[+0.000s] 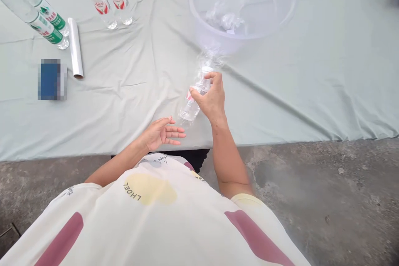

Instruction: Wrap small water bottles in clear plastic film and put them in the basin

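A clear plastic bottle (190, 106) with a white cap and a red-and-white label is tilted over the cloth near the table's front edge. Thin clear plastic wrap (213, 56) surrounds it and bunches up past the cap. My right hand (212, 96) grips the bottle from its right side, thumb across the label and fingers near the cap. Just left of the bottle's base, my left hand (162, 134) is open, palm turned up and fingers stretched toward it, holding nothing.
Beyond the bottle stands a translucent basin (205, 35) with crumpled plastic film (227, 18) inside. At the left are a roll of cling film (75, 48), a blurred blue box (50, 80), two green-labelled bottles (46, 29) and two red-labelled bottles (101, 4). A wrinkled pale green cloth (124, 99) covers the table.
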`<action>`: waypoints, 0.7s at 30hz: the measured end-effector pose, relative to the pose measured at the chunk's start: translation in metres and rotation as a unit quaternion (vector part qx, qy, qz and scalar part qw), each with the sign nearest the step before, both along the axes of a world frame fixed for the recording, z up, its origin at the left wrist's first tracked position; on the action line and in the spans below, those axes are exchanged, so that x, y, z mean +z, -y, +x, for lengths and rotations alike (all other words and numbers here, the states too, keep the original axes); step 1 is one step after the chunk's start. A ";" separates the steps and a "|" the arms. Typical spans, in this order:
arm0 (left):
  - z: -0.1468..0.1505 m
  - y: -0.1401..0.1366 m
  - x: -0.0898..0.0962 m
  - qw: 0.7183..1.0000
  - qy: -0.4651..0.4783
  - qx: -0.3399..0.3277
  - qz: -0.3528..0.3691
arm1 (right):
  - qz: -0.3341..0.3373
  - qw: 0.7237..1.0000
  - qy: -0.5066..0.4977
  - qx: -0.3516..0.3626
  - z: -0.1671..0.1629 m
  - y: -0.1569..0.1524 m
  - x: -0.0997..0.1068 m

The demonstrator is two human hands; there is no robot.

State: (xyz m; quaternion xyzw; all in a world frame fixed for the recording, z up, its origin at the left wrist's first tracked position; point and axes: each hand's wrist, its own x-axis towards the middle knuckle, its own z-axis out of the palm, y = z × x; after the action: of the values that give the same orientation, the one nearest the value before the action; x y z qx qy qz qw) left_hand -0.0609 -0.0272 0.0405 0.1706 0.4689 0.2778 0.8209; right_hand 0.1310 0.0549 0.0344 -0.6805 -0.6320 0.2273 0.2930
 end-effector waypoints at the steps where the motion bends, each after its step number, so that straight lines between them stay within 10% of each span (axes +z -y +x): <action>1: 0.001 -0.003 0.000 1.000 -0.002 0.012 -0.008 | 0.030 1.000 0.002 -0.002 -0.003 0.003 0.006; 14: -0.017 -0.037 -0.013 0.980 0.144 0.140 -0.006 | 0.160 0.956 -0.204 0.139 -0.073 0.040 -0.001; 18: -0.033 -0.043 -0.023 0.969 0.114 0.216 -0.030 | 0.199 0.956 -0.125 0.176 -0.057 0.037 0.018; 21: -0.046 -0.049 -0.026 0.960 0.100 0.258 -0.044 | 0.346 0.922 -0.039 0.169 -0.047 0.036 0.044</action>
State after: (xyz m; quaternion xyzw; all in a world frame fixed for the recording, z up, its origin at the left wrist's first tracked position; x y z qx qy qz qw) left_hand -0.1066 0.0213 0.0148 -0.0218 0.4241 0.4750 0.7707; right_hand 0.0838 0.0191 0.0783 -0.4105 -0.7648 0.0668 0.4920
